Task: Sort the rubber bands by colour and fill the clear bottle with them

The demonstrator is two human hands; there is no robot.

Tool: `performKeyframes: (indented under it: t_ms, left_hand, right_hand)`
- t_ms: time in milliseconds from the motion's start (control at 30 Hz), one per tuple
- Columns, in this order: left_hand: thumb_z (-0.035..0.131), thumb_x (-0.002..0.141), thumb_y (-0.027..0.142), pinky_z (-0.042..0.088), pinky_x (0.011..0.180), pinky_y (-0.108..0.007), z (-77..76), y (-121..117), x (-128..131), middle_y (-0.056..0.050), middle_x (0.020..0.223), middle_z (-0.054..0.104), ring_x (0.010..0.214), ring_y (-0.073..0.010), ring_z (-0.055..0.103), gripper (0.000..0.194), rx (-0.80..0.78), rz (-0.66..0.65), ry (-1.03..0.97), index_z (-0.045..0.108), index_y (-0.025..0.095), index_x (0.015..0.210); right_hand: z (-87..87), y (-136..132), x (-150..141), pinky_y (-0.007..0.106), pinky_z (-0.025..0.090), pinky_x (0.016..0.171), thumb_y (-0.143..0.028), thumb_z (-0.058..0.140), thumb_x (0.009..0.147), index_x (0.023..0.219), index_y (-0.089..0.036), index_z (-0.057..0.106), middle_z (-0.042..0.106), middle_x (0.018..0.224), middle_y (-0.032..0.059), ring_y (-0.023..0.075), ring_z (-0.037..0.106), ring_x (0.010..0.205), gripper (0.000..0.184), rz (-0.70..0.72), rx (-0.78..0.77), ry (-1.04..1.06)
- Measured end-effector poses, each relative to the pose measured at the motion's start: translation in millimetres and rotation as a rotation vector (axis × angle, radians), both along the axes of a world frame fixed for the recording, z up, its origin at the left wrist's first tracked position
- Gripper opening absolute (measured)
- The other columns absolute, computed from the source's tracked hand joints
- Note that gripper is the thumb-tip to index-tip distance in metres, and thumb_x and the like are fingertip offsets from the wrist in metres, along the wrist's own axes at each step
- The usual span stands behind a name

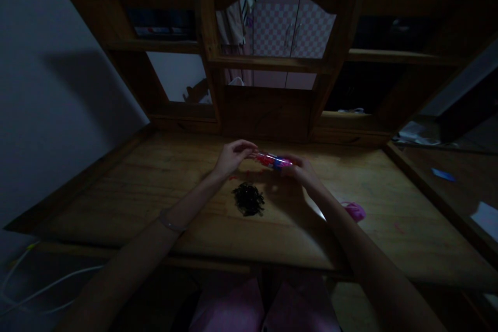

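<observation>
A clear tube-shaped container (268,159) with red, blue and pink contents lies level, just above the desk. My right hand (299,168) is wrapped round its right end. At the left end, the bent fingers and thumb of my left hand (235,155) come together; whatever is between them is too small to make out. Below the hands, a loose pile of small black bands or clips (248,199) lies on the wooden desk (187,202). Small red pieces (232,178) are scattered between the pile and my hands.
A pink round item (354,211) lies beyond my right forearm. At the back of the desk rises a wooden shelf unit (268,65) with open compartments. A wall (70,72) stands on the left. White cables (50,285) hang at the lower left. The room is dim.
</observation>
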State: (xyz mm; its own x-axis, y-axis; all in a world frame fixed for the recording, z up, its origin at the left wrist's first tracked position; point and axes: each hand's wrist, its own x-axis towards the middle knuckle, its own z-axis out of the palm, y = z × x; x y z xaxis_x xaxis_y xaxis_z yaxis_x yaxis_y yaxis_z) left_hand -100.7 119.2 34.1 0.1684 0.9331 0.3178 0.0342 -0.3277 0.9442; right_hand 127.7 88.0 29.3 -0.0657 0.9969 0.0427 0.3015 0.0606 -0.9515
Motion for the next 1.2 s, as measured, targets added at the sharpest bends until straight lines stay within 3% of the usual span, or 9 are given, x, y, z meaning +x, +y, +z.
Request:
performKeyframes:
  t_ms: [133, 433, 533, 733, 833, 967, 1067, 1200]
  left_hand:
    - [0.069, 0.080, 0.031, 0.055, 0.086, -0.037, -0.6, 2, -3, -0.011, 0.097, 0.073, 0.093, -0.0215, 0.069, 0.024, -0.063, -0.051, -0.013, 0.069, 0.013, 0.097]
    - [0.071, 0.078, 0.037, 0.050, 0.084, -0.031, 2.7, 6, -14, -0.008, 0.103, 0.072, 0.097, -0.0209, 0.065, 0.028, -0.035, 0.061, 0.148, 0.072, 0.018, 0.098]
    - [0.063, 0.085, 0.038, 0.049, 0.085, -0.033, -4.5, 6, -15, -0.008, 0.105, 0.070, 0.097, -0.0216, 0.064, 0.028, -0.010, 0.026, 0.294, 0.071, 0.019, 0.102]
    - [0.046, 0.094, 0.033, 0.037, 0.107, -0.036, -25.2, 11, -10, -0.009, 0.124, 0.060, 0.119, -0.0217, 0.053, 0.033, 0.200, -0.108, 0.586, 0.064, 0.021, 0.119]
    - [0.045, 0.094, 0.030, 0.040, 0.103, -0.035, -27.8, 14, -9, -0.009, 0.118, 0.061, 0.114, -0.0213, 0.055, 0.033, 0.231, -0.135, 0.644, 0.064, 0.020, 0.119]
    - [0.056, 0.087, 0.032, 0.045, 0.095, -0.036, -24.9, 22, -5, -0.010, 0.113, 0.063, 0.104, -0.0224, 0.059, 0.032, 0.202, -0.152, 0.645, 0.066, 0.019, 0.114]
    - [0.067, 0.075, 0.029, 0.048, 0.080, -0.033, -19.8, 33, 2, -0.009, 0.102, 0.066, 0.090, -0.0221, 0.061, 0.030, 0.125, -0.111, 0.682, 0.069, 0.018, 0.103]
    - [0.068, 0.065, 0.019, 0.046, 0.064, -0.026, -8.3, 52, 13, -0.004, 0.078, 0.068, 0.073, -0.0188, 0.063, 0.020, 0.036, -0.128, 0.744, 0.069, 0.017, 0.086]
  right_hand:
    - [-1.1, 1, 0, 0.032, 0.047, 0.073, -0.019, 0.059, 0.058, 0.100, -0.021, 0.074, 0.073, 0.089, 0.0024, 0.0234, 0.063, 0.086, 0.045, 0.002, -0.005, 0.022]
    - [12.0, -7, -3, 0.033, 0.045, 0.079, -0.023, 0.057, 0.057, 0.096, -0.019, 0.074, 0.071, 0.087, 0.0018, 0.0231, 0.061, 0.089, 0.042, -0.054, 0.001, 0.089]
    - [15.0, -7, 0, 0.032, 0.045, 0.076, -0.024, 0.056, 0.059, 0.102, -0.019, 0.072, 0.070, 0.088, 0.0021, 0.0215, 0.060, 0.085, 0.047, -0.116, 0.077, 0.162]
    - [16.9, -5, 12, 0.029, 0.043, 0.072, -0.024, 0.055, 0.060, 0.104, -0.019, 0.071, 0.068, 0.091, 0.0029, 0.0194, 0.057, 0.084, 0.046, -0.195, 0.175, 0.262]
    - [15.0, -3, 14, 0.028, 0.043, 0.070, -0.024, 0.056, 0.060, 0.102, -0.019, 0.071, 0.067, 0.088, 0.0025, 0.0186, 0.056, 0.081, 0.045, -0.210, 0.164, 0.294]
    - [13.1, 0, 15, 0.028, 0.043, 0.069, -0.026, 0.056, 0.059, 0.102, -0.019, 0.071, 0.067, 0.089, 0.0020, 0.0193, 0.056, 0.082, 0.046, -0.232, 0.167, 0.285]
    - [12.9, 2, 16, 0.028, 0.043, 0.068, -0.026, 0.056, 0.058, 0.103, -0.019, 0.071, 0.067, 0.087, 0.0023, 0.0196, 0.056, 0.082, 0.048, -0.238, 0.154, 0.276]
    - [12.3, 4, 17, 0.027, 0.043, 0.068, -0.025, 0.057, 0.058, 0.102, -0.018, 0.071, 0.067, 0.086, 0.0024, 0.0194, 0.056, 0.082, 0.047, -0.229, 0.152, 0.311]
